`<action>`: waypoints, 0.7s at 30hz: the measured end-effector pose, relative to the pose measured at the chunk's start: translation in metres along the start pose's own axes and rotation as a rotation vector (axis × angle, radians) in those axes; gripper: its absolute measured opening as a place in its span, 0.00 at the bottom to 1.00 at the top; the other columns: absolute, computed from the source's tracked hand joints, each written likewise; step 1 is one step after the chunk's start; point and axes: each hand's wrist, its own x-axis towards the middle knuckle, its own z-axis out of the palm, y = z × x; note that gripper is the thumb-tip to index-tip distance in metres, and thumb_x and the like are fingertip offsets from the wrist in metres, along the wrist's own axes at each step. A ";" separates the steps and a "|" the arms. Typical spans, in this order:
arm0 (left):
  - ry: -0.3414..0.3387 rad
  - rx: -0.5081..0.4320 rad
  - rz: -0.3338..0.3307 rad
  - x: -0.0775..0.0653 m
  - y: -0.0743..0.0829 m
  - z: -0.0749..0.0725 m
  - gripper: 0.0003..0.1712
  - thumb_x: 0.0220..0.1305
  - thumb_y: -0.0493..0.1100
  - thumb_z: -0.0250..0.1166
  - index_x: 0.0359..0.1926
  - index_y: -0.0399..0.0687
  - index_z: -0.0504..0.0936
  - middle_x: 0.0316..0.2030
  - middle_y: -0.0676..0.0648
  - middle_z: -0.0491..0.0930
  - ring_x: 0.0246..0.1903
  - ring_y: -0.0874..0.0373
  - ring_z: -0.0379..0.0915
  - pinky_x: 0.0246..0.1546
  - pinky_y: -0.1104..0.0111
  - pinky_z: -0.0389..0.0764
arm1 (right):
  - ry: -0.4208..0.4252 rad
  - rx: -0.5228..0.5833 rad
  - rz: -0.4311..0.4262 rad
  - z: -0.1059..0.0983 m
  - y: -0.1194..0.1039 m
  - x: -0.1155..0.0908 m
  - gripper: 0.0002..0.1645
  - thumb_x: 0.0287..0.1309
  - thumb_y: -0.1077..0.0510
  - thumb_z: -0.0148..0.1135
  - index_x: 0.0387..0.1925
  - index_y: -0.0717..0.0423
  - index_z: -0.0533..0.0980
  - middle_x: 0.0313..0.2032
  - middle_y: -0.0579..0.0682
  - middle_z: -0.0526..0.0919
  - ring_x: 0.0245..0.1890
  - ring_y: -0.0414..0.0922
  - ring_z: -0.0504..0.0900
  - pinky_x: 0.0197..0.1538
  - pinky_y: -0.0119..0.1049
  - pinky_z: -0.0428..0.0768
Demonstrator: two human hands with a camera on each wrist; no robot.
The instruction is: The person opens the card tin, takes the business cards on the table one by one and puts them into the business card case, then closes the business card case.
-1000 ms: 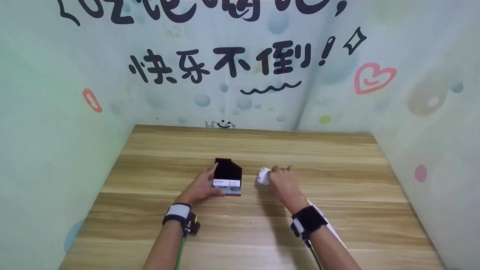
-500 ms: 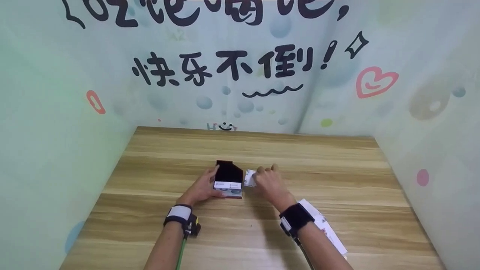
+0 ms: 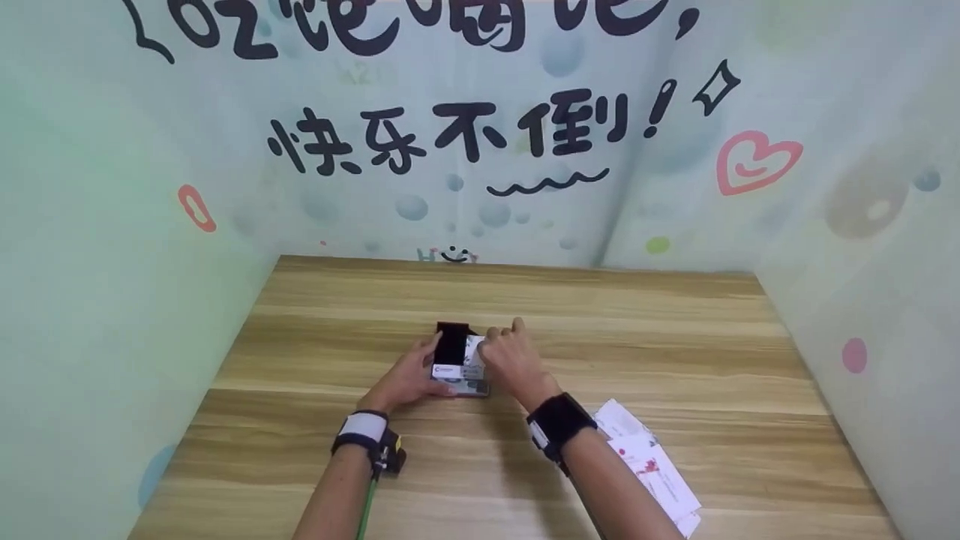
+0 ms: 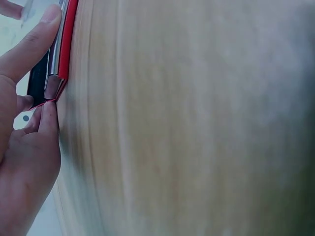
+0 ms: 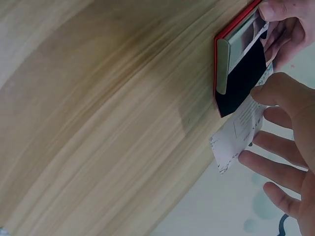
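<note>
An opened card case (image 3: pixel 451 345), black inside with a silvery front part and a red outer edge (image 4: pixel 68 39), sits mid-table. My left hand (image 3: pixel 407 377) grips it from the left, with the thumb at the near edge and the fingers round the far side. My right hand (image 3: pixel 517 366) pinches a white printed card (image 5: pixel 240 132) between thumb and fingers. That card overlaps the right part of the case's black inside in the head view. Whether it touches the case, I cannot tell.
Several white printed cards or papers (image 3: pixel 651 471) lie beside my right forearm, partly hidden by it. The wooden table (image 3: pixel 360 300) meets a printed wall covering (image 3: pixel 420 214) at the back and both sides.
My right hand has moved left with the white card, from beside the case to over its right part. More of the cards near the right forearm now shows. The left hand keeps its hold.
</note>
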 end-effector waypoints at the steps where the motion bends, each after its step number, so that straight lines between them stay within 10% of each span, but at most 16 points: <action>1: 0.000 0.002 0.000 0.000 0.000 0.001 0.65 0.47 0.40 0.80 0.80 0.49 0.48 0.77 0.31 0.46 0.76 0.40 0.52 0.75 0.53 0.60 | -0.014 0.000 0.000 0.001 -0.002 0.001 0.03 0.45 0.57 0.69 0.26 0.49 0.83 0.29 0.47 0.84 0.24 0.44 0.80 0.39 0.38 0.73; 21: 0.036 0.064 0.026 -0.003 0.003 -0.001 0.66 0.44 0.44 0.81 0.79 0.46 0.51 0.76 0.28 0.51 0.75 0.34 0.52 0.76 0.48 0.56 | 0.000 0.003 -0.017 0.007 -0.033 0.021 0.09 0.48 0.49 0.70 0.31 0.47 0.85 0.34 0.45 0.86 0.29 0.44 0.83 0.41 0.39 0.75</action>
